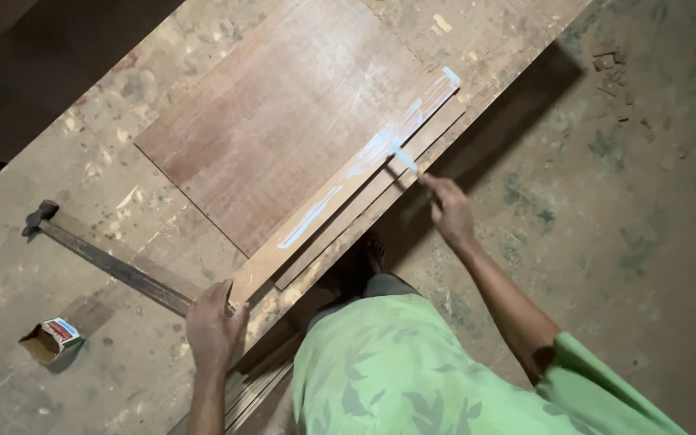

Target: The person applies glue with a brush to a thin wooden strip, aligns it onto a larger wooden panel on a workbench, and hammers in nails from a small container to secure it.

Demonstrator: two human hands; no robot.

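Note:
My left hand (213, 324) presses down on the near end of a narrow wooden strip (300, 234) that lies along the edge of a brown plywood panel (283, 121). White glue (364, 157) is smeared in a streak along the strip. My right hand (449, 211) holds a small stick spreader (407, 161) whose whitened tip touches the glue near the strip's far end. A second thin strip (364, 211) lies beside the first, toward the bench edge.
A hammer (98, 254) lies on the worn workbench (42, 282) to the left of my left hand. A small open cardboard box (51, 338) sits at the near left. The dusty floor (622, 201) is to the right, with small wood scraps (614, 68).

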